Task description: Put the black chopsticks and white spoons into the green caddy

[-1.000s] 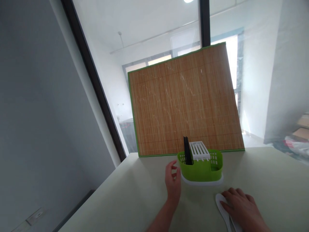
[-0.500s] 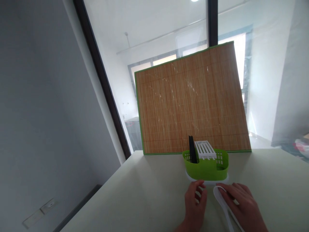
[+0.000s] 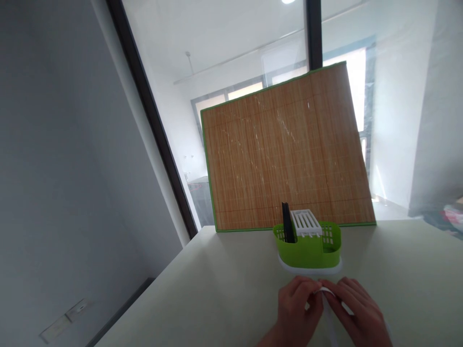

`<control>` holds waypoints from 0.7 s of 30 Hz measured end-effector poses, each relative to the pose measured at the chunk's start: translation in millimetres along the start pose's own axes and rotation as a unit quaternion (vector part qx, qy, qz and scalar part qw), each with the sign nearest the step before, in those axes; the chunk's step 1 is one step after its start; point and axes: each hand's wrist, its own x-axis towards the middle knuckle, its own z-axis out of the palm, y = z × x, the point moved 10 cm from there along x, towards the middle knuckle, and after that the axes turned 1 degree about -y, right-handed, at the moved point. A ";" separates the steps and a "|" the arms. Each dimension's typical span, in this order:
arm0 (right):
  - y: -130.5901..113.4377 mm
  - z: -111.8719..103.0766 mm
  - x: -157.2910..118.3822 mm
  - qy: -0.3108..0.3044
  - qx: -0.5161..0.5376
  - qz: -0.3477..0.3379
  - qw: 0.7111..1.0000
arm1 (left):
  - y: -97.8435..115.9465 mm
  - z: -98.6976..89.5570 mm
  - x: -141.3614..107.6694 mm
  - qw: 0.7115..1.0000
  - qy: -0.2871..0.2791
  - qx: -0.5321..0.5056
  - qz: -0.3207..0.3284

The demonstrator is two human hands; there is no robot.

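A white spoon (image 3: pixel 330 324) is held between my two hands at the front of the table, its rounded end away from me and its handle running down toward the bottom edge. My left hand (image 3: pixel 299 307) pinches the tip of the rounded end from the left. From the right, my right hand (image 3: pixel 360 308) is closed on the same end, and the fingertips of both hands nearly meet there. The fingers cover much of the spoon. Just beyond them stands a green utensil basket (image 3: pixel 306 255) with a white base and a white slatted rack (image 3: pixel 306 223).
Black chopsticks (image 3: pixel 287 224) stand in the left part of the basket. Behind it, a bamboo mat (image 3: pixel 289 154) with green edging leans upright against the glass at the back of the pale table (image 3: pixel 224 279). A grey wall (image 3: pixel 72 168) rises on the left.
My left hand has moved right and closed on the spoon's rounded end, where it was apart from it before. My right hand still holds the spoon.
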 end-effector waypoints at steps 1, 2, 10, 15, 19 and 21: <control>3.5 -0.4 1.9 -0.006 0.008 0.014 1.000 | 1.7 -3.6 5.8 1.000 0.001 0.011 0.007; 9.5 -0.8 3.7 -0.016 0.016 0.034 0.999 | 2.2 -8.9 13.7 1.000 0.005 0.022 0.012; 140.6 -3.1 -44.1 -0.157 0.005 0.294 0.943 | -46.5 -86.5 134.8 0.986 0.133 0.088 -0.042; 181.4 5.0 -82.2 -0.222 -0.028 0.332 0.916 | -106.0 -81.4 181.9 0.981 0.105 0.140 -0.088; 176.2 18.6 -86.9 -0.262 -0.024 0.332 0.906 | -151.5 -61.8 176.5 0.969 0.054 0.198 -0.135; 172.5 23.9 -87.7 -0.278 -0.022 0.333 0.901 | -166.2 -55.2 167.4 0.967 0.041 0.205 -0.147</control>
